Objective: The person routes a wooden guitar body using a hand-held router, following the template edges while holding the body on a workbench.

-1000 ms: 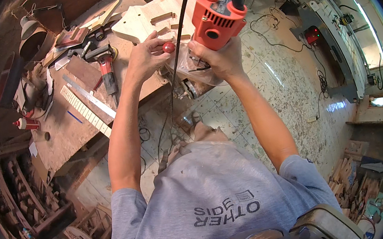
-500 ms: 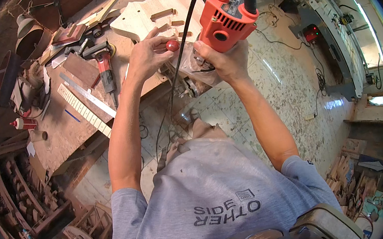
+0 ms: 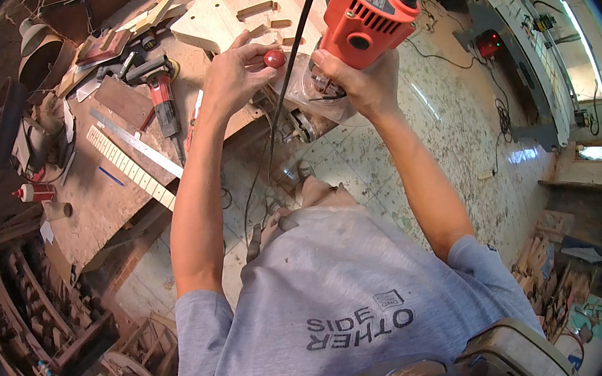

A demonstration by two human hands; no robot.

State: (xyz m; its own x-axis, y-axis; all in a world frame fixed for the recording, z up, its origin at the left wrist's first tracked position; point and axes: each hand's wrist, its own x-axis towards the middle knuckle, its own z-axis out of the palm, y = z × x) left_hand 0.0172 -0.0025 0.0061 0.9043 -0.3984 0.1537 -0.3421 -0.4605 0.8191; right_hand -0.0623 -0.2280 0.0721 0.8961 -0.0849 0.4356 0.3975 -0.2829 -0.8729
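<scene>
Shirt: grey shirt (image 3: pixel 339 311) fills the lower frame; both forearms rise from it toward the upper middle.
Right hand: right hand (image 3: pixel 363 82) has its grip closed round the clear base under the router (image 3: pixel 368 16), bearing the weight from below so the orange motor body stays upright.
Left hand: left hand (image 3: pixel 238 75) has its grip closed on the red knob (image 3: pixel 274 58) just left of the router, thumb and fingers pinching it as a second steadying point.
Cord: black cord (image 3: pixel 288 84) hangs between the hands, clear of the base.
Router place: upper middle of the frame, over the desk (image 3: pixel 93 206) edge.
Workpiece: pale wood blank (image 3: pixel 220 19) lies flat beyond the hands.
Further left: steel rule (image 3: pixel 134 142) and red drill (image 3: pixel 162 100) lie on the desk.
</scene>
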